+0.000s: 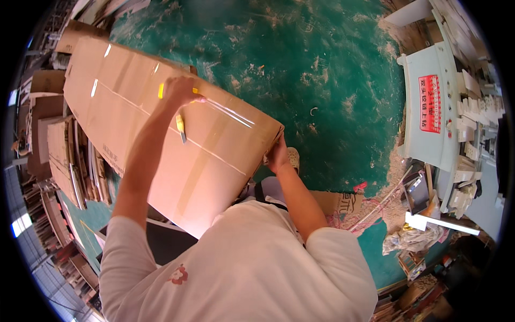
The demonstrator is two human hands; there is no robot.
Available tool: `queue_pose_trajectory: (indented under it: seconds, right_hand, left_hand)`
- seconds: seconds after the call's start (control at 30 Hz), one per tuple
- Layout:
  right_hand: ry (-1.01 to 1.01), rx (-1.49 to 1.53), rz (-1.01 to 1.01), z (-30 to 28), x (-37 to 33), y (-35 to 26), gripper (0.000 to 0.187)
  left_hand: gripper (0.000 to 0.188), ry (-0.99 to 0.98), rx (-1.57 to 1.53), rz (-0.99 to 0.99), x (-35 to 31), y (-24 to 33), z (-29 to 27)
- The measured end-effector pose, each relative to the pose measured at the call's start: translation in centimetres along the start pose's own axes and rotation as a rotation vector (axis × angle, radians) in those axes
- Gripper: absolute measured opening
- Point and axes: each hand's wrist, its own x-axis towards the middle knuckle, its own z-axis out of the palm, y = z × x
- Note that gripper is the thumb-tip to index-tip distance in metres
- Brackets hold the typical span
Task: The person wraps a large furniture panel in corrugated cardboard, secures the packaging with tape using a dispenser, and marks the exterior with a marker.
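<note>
At far left, see stacked boards (51, 214) running down toward the lower rim and, just inside them, cardboard sheets (61, 147) standing on edge. Next, find a large cardboard carton (206, 145) lying aslant from upper left toward the centre, directly before the body, bearing short white marks on its upper face and a strip of brown tape (192, 188) across its near part. Below its lower edge, glimpse a dark panel (169, 244).

Over the carton's far side, curl the left hand (179, 91) tightly around a yellow item (160, 90), showing at both ends of the grip but mostly hidden. Just below, notice a yellow knife (180, 123) lying loose on the cardboard, blade pointing toward the lower edge. Farther right, follow a shiny strip (230, 112) from near the left hand toward the carton's right end.

At that end, press the right hand (278, 154) against the corner; cannot tell how spread or bent, fingers being partly hidden. Beyond, look over a green floor (343, 96) streaked with pale dust, a red object (360, 187) near a printed cardboard piece (326, 204), and, at far right, a pale machine (424, 142) bearing a red sign (429, 102).
</note>
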Motion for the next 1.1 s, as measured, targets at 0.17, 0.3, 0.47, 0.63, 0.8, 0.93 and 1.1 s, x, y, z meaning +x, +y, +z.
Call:
queue_pose_trajectory:
  seconds: [0.17,0.3,0.47,0.63,0.8,0.93,1.1]
  right_hand:
    - [0.053,-0.982,0.027,-1.6,-5.0,-6.1,0.044]
    - [-0.267,-1.215,-0.059,8.7,-0.1,-5.0,0.033]
    - [-0.163,-1.312,-0.123,18.5,12.3,0.9,0.025]
    - [-0.854,-2.127,-1.239,22.6,8.5,10.1,0.022]
    - [-0.945,-1.892,-0.825,18.8,12.2,12.6,0.028]
    - [-0.625,-1.846,-0.63,18.6,10.1,12.1,0.021]
    - [-0.031,-2.002,-0.591,16.0,6.4,4.9,0.029]
  left_hand:
    - [0.056,0.054,-0.12,0.102,0.2,-0.9,0.2]
    - [0.051,0.146,-0.268,0.246,1.1,-3.4,2.1]
    - [0.032,0.091,0.026,0.141,1.5,0.0,2.2]
    - [0.019,-0.001,-0.051,0.046,-0.1,-0.8,3.5]
    - [0.02,0.029,-0.043,0.107,-1.0,-0.6,1.5]
    - [0.018,0.086,-0.13,0.116,-1.5,-1.3,3.6]
    - [0.01,0.251,-0.179,0.151,-2.3,-1.5,5.2]
